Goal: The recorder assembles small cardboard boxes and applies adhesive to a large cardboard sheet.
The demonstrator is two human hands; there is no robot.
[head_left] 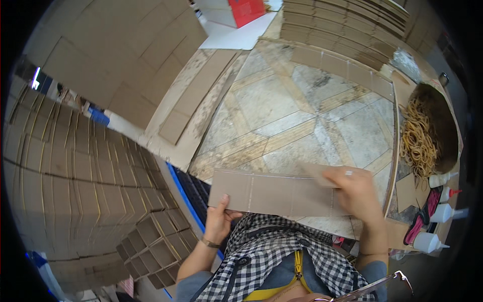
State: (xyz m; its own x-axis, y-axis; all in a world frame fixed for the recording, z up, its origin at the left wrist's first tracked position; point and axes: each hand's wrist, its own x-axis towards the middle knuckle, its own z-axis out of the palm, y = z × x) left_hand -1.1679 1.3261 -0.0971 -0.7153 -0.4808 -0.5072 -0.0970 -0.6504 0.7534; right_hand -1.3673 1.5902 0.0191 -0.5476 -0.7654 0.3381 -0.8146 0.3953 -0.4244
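A long grey-brown cardboard strip [271,194] with upright crease lines is held level in front of my body, over the near edge of the table. My left hand [220,221] grips its lower left end, thumb on the face and fingers behind. At the other end, my right hand [354,191], with a ring on one finger, is closed on a blurred cardboard flap [319,173] that sticks up at an angle. Whether this flap is a separate piece or the strip's folded end, I cannot tell. The right fingertips are partly hidden.
Past the strip lies a patterned, stained tabletop [312,116]. Rubber bands [418,141] fill a brown container at the right, near white squeeze bottles [427,242]. Flat cardboard stacks [342,27] stand at the back. Cardboard dividers [156,246] and tall piles [85,186] are at the left.
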